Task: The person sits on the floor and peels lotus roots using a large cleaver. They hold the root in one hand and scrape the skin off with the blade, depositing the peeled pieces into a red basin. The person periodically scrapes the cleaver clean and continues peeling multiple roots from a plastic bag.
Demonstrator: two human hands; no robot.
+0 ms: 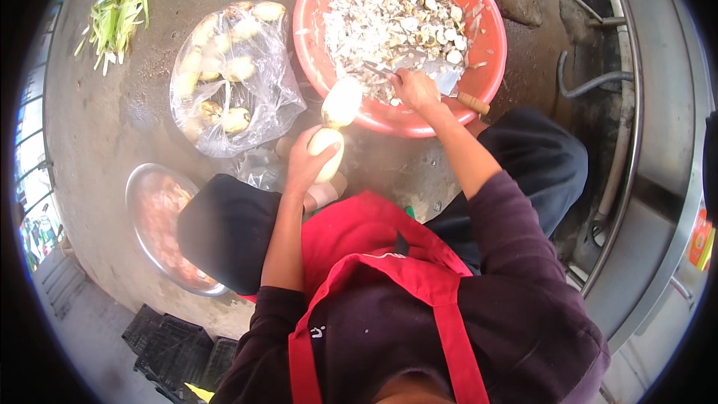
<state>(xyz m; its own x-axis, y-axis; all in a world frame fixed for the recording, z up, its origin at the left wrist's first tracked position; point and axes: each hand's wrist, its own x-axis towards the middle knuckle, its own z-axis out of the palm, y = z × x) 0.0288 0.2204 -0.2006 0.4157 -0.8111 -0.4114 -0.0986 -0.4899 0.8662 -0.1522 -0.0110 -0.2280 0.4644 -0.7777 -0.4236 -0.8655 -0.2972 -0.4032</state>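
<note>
My left hand grips a pale lotus root of two joined segments, its upper segment at the near-left rim of a large red plastic basin. My right hand is over the near side of the basin, closed on a slim tool, perhaps a knife or peeler, whose far end points left. Peelings and cut pale pieces fill much of the basin. A cleaver with a wooden handle rests at the near-right rim, its blade inside, partly hidden by my hand.
A clear plastic bag of lotus roots lies left of the basin. A metal bowl with reddish contents stands by my left knee. Green leafy stalks lie upper left, black crates lower left. Metal pipes and a steel counter border the right.
</note>
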